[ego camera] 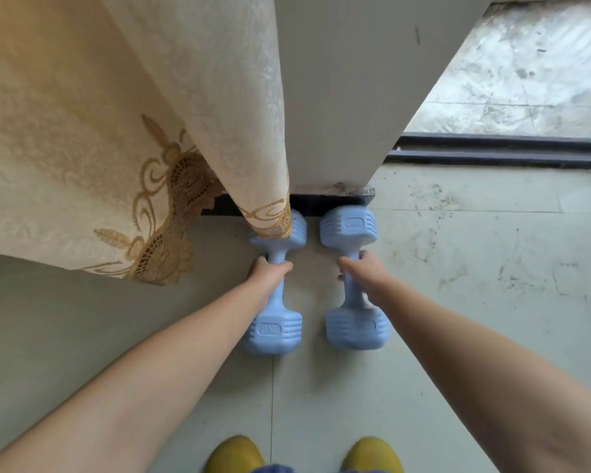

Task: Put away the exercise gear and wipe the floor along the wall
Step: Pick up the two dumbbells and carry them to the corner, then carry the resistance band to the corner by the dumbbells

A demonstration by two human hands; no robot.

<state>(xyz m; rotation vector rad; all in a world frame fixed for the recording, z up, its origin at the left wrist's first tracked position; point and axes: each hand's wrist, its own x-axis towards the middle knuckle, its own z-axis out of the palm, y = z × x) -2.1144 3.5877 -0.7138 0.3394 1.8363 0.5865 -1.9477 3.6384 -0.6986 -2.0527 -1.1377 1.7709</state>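
Nearest the camera, the toes of two yellow shoes (234,454) stand on the tiled floor (458,268), directly below the near heads of the weights; a dropped weight would land close to them. Farther out, the left hand (270,269) wraps its fingers round the handle of the left dumbbell (275,331), and the right hand (357,266) curls round the handle of the right dumbbell (357,327). Whether the weights rest on the floor or hang just above it cannot be told. The two lie just beside each other and could knock together. Beyond, the curtain (116,131) hem drapes over the left dumbbell's far head and might snag. At the wall (338,97) base, the far heads could scuff the dark skirting (331,201).
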